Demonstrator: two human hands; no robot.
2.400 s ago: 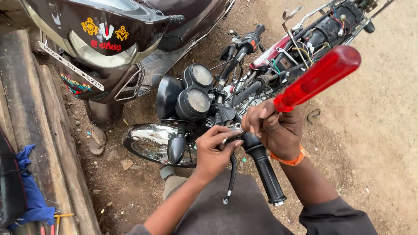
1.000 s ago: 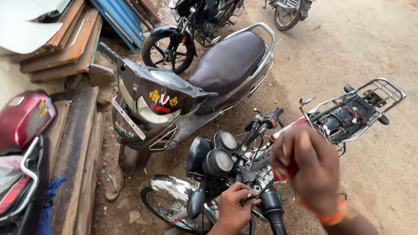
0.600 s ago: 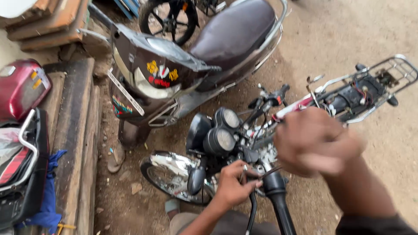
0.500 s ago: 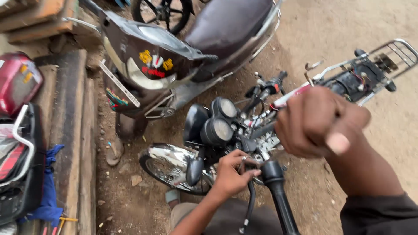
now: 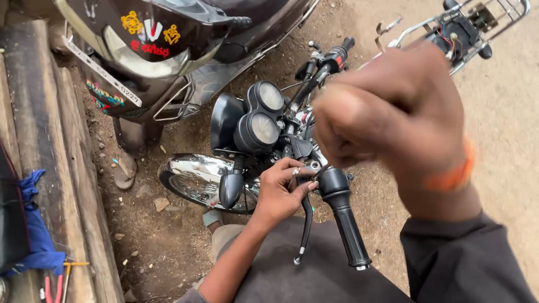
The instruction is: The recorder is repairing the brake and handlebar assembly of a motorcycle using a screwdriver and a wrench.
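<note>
My left hand (image 5: 283,191) pinches the lever mount on a motorcycle's handlebar, just left of the black grip (image 5: 345,224). The black lever (image 5: 306,224) hangs down below it. My right hand (image 5: 387,118) is a blurred closed fist, raised close to the camera above the grip. An orange band is on its wrist. A thin metal shaft (image 5: 323,170) shows under the fist, pointing at the mount; the tool's handle is hidden. Two round gauges (image 5: 264,118) sit ahead of my left hand.
A dark scooter (image 5: 168,50) stands right behind the motorcycle's chrome front fender (image 5: 193,174). Another bike's rear rack (image 5: 477,22) is at top right. Wooden planks (image 5: 50,168), a blue cloth (image 5: 33,224) and red-handled pliers (image 5: 53,286) lie at left on dirt ground.
My right fist has come up closer to the camera and now covers more of the handlebar; the red tool handle seen earlier is out of sight. My left hand stays at the lever mount.
</note>
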